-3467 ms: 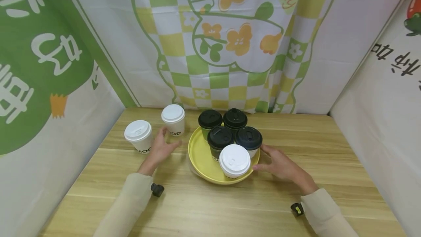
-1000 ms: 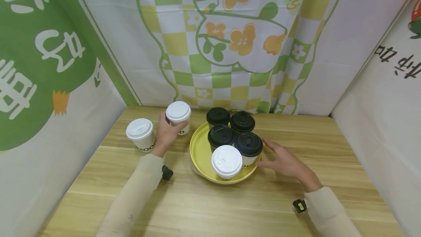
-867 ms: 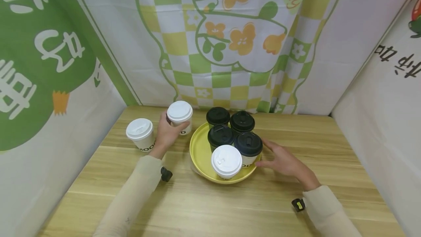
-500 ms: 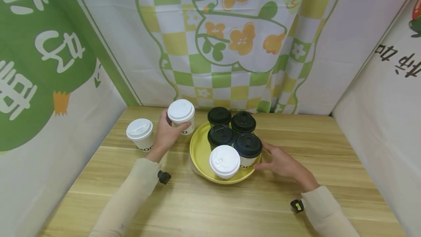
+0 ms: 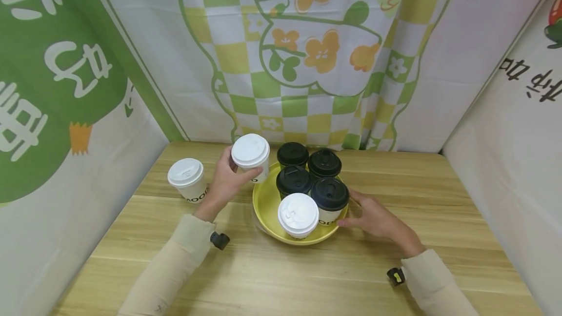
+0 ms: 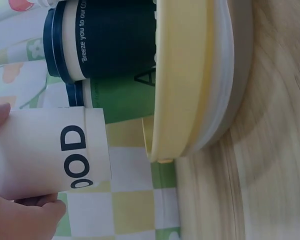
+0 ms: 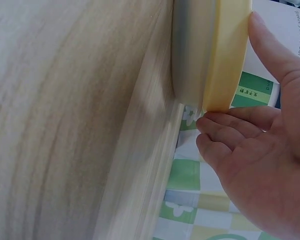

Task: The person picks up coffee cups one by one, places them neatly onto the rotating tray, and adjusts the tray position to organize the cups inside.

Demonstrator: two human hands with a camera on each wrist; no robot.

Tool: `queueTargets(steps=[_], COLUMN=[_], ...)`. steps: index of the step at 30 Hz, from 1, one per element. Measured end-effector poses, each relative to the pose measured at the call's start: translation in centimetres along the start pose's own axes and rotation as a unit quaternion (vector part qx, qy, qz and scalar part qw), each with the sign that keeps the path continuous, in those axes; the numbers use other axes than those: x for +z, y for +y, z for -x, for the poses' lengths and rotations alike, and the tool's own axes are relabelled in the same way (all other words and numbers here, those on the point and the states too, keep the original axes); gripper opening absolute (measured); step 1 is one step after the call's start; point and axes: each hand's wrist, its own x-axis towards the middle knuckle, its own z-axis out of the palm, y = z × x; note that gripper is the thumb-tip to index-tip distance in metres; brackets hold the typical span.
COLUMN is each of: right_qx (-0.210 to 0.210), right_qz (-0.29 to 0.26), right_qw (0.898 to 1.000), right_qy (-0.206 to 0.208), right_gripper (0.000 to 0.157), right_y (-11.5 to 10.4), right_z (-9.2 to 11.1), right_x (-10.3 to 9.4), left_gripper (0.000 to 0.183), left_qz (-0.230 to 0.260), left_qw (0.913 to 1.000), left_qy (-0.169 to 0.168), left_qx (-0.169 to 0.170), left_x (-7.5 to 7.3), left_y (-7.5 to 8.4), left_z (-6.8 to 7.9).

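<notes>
My left hand [image 5: 225,183] grips a white paper cup [image 5: 250,150] with a white lid, thumb at its near side. In the left wrist view this cup [image 6: 40,150] is off the table, beside the yellow round tray [image 6: 182,85] and level with the cups on it. On the tray [image 5: 265,206] stand several black-lidded cups [image 5: 330,194] and one white-lidded cup [image 5: 298,213]. My right hand [image 5: 375,216] is at the tray's right side. In the right wrist view its loosely bent fingers touch the rim, and the thumb lies along the rim near a cup.
Another white-lidded cup [image 5: 186,179] stands on the wooden table [image 5: 281,282] at the left. The tray sits on a pale base [image 7: 192,55]. Printed cloth [image 5: 307,111] hangs close behind the table, with cloth walls at both sides.
My left hand has reached the farther white cup, taken hold of it, lifted it and carried it right toward the tray. The tray's cups have turned a little; my right hand stays at the rim.
</notes>
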Motion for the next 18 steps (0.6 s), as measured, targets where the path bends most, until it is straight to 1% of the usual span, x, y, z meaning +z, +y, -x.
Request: queueTargets(steps=[8, 18], right_qx=[0.000, 0.006], right_qz=[-0.011, -0.021], right_qw=[1.000, 1.000], right_qy=[-0.002, -0.003], right_gripper=[0.101, 0.101], right_y=[-0.1, -0.2], right_z=[0.1, 0.2], right_x=[0.0, 0.1], left_gripper=[0.087, 0.088], left_qz=[0.027, 0.040], left_qw=[0.9995, 0.9983], left_qy=[-0.018, -0.037], left_qx=[-0.002, -0.021], left_x=[1.1, 1.8], left_y=[-0.1, -0.7], left_z=[-0.1, 0.0])
